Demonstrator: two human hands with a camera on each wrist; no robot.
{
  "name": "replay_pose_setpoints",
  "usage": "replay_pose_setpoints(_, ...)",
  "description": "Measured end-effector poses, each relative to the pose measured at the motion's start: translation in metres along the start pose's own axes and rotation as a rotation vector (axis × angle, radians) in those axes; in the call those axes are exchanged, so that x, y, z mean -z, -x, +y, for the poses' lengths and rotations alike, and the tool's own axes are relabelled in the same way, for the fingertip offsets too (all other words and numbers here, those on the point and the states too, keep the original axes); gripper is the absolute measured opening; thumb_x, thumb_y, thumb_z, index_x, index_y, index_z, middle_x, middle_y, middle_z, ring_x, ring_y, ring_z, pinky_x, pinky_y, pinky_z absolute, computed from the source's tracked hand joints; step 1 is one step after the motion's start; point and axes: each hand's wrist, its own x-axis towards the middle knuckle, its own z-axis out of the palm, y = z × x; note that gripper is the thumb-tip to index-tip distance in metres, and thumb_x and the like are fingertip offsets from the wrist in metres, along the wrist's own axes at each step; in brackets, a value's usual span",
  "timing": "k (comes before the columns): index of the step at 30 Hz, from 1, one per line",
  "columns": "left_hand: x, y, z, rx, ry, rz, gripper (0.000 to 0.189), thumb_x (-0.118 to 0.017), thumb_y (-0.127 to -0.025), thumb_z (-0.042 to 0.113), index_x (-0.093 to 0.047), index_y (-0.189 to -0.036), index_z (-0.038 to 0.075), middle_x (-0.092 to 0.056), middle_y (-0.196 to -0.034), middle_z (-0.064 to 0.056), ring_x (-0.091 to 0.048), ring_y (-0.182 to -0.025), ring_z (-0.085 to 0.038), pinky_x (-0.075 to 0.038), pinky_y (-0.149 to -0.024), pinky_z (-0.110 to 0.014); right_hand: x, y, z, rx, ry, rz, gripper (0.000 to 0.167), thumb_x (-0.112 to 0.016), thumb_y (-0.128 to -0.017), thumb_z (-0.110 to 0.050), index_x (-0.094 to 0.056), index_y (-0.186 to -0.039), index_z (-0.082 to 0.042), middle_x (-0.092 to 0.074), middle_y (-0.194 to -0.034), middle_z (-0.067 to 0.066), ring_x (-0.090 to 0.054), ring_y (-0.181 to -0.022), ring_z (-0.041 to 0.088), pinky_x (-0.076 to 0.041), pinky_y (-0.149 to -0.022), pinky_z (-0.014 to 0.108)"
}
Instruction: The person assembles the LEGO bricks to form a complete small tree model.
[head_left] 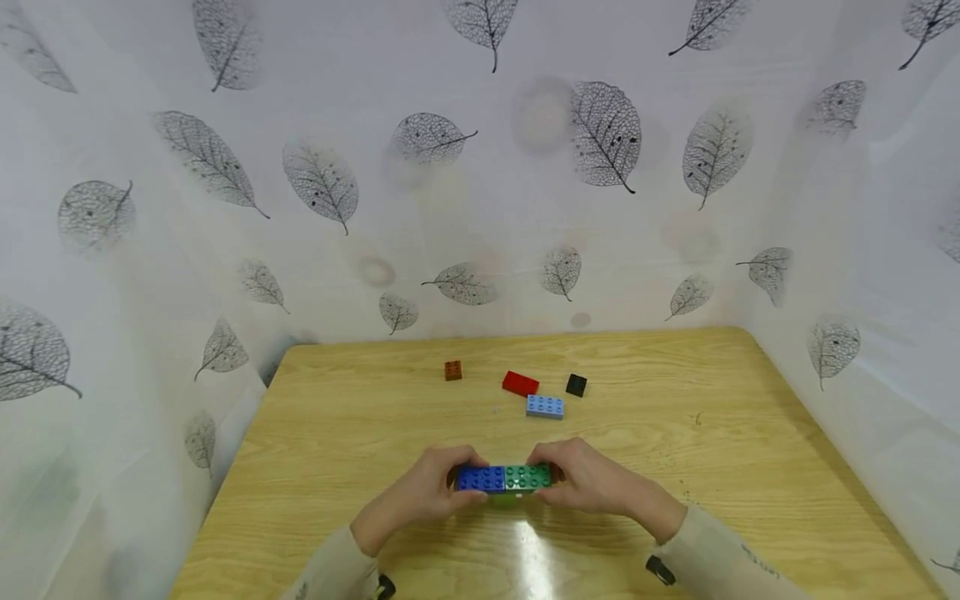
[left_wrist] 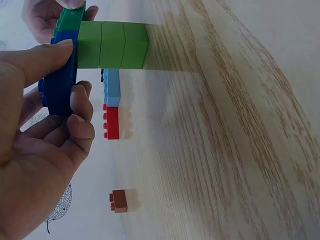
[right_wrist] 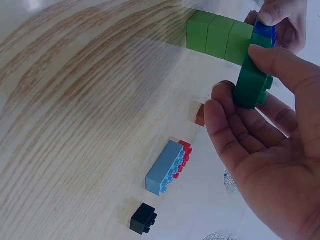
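Observation:
A stack of light green bricks point(left_wrist: 111, 46) stands upright on the wooden table. Across its top lie a blue brick point(head_left: 481, 479) and a dark green brick point(head_left: 528, 477), end to end and touching. My left hand point(head_left: 438, 483) pinches the blue brick between thumb and fingers at its left end. My right hand point(head_left: 583, 477) grips the dark green brick the same way from the right. In the left wrist view, the blue brick point(left_wrist: 61, 75) overhangs one side of the stack; in the right wrist view, the dark green brick point(right_wrist: 251, 80) overhangs the other.
Farther back on the table point(head_left: 337, 433) lie a light blue brick point(head_left: 544, 407), a red brick point(head_left: 521, 383), a small black brick point(head_left: 576, 385) and a small brown brick point(head_left: 453, 371). Leaf-patterned white sheeting point(head_left: 480, 208) rises behind the table and along both sides.

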Motion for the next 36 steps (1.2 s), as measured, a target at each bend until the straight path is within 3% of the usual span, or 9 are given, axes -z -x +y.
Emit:
replay_pose_setpoints(13,-0.0031,0.0002,-0.0054,-0.011,0.02,0.028,0.028,-0.077,-0.097,0.036,-0.071,-0.122,0.025,-0.069,-0.107,0.009,-0.055,-0.085,-0.005,-0.046,-0.073,-0.02,-0.0029,-0.0002,0.0025,-0.002,-0.009,0.013,0.022,-0.079,-0.093,-0.018,-0.071,-0.113,-0.017,-0.069,-0.096,-0.01,-0.061,-0.078,0.002,-0.054,-0.069,0.02)
replay_pose_setpoints(36,-0.0072,0.0032,-0.0076,0.048,0.133,0.05,0.027,-0.078,-0.097,0.031,-0.07,-0.122,0.025,-0.071,-0.117,0.006,-0.058,-0.093,-0.01,-0.049,-0.077,-0.022,-0.0049,0.0008,0.0037,-0.013,-0.025,0.023,0.024,-0.079,-0.092,-0.018,-0.07,-0.114,-0.019,-0.069,-0.097,-0.012,-0.061,-0.081,0.001,-0.054,-0.071,0.021)
